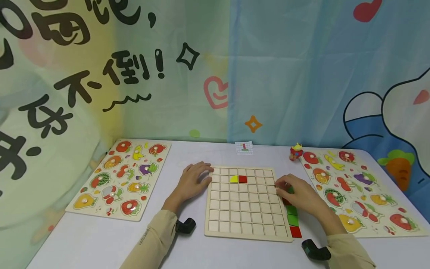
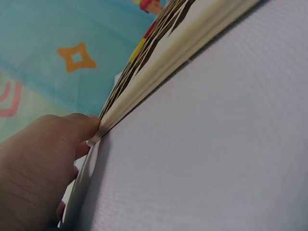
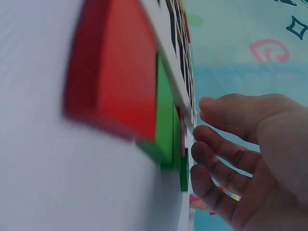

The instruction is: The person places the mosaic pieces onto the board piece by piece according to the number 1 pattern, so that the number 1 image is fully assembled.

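A wooden grid board (image 1: 246, 216) lies on the table in front of me. A yellow piece (image 1: 233, 179) and a red square tile (image 1: 242, 179) sit side by side in its second row. My left hand (image 1: 191, 183) touches the board's far left corner, thumb against the edge in the left wrist view. Beside the right edge hovers my right hand (image 1: 300, 194), its fingers loosely bent with nothing between them in the right wrist view. Under and near it, green tiles (image 1: 292, 219) and a red tile (image 1: 295, 232) line the board's right side; the hand partly hides others.
Fruit puzzle boards lie at left (image 1: 100, 190) and right (image 1: 362, 190). A small patterned card (image 1: 243, 148) is behind the grid board, and a little toy figure (image 1: 296, 152) stands near the right puzzle. A printed curtain (image 1: 285, 74) hangs at the table's back edge.
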Demonstrator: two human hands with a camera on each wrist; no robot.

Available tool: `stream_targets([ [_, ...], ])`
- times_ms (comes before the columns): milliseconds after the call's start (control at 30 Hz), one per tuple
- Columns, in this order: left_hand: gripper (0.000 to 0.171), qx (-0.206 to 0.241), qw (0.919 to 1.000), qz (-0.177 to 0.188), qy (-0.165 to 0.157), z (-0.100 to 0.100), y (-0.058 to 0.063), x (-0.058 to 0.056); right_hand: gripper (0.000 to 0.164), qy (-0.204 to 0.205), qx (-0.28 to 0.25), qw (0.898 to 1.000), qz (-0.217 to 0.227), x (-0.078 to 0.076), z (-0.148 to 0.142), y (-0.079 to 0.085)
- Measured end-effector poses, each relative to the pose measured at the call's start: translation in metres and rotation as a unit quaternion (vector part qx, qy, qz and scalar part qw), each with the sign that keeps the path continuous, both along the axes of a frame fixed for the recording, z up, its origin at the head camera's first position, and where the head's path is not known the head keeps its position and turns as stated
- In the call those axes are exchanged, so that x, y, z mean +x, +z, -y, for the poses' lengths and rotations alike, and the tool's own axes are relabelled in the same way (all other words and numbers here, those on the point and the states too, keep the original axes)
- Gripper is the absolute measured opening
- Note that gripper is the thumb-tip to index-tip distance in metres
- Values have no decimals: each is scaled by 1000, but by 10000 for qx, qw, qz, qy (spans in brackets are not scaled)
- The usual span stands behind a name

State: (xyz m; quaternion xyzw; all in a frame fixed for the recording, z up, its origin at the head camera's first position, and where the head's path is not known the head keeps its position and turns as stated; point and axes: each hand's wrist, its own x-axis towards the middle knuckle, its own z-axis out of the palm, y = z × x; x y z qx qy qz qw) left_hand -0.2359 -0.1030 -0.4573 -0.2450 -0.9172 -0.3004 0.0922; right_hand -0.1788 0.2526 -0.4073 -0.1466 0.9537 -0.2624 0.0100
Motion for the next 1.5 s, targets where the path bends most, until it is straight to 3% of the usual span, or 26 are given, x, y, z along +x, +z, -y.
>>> stream_targets([
  [900, 28, -6, 10000, -5, -18, 0, 1, 0, 20, 379, 431, 9980, 283, 19, -17, 3],
  [1200, 29, 64, 9999, 95, -48, -2, 4, 3, 20, -160, 636, 9978, 57, 23, -16, 3],
  [1500, 30, 42, 10000, 86, -26, -1, 1, 1, 24, -169, 647, 9975, 234, 24, -13, 4],
])
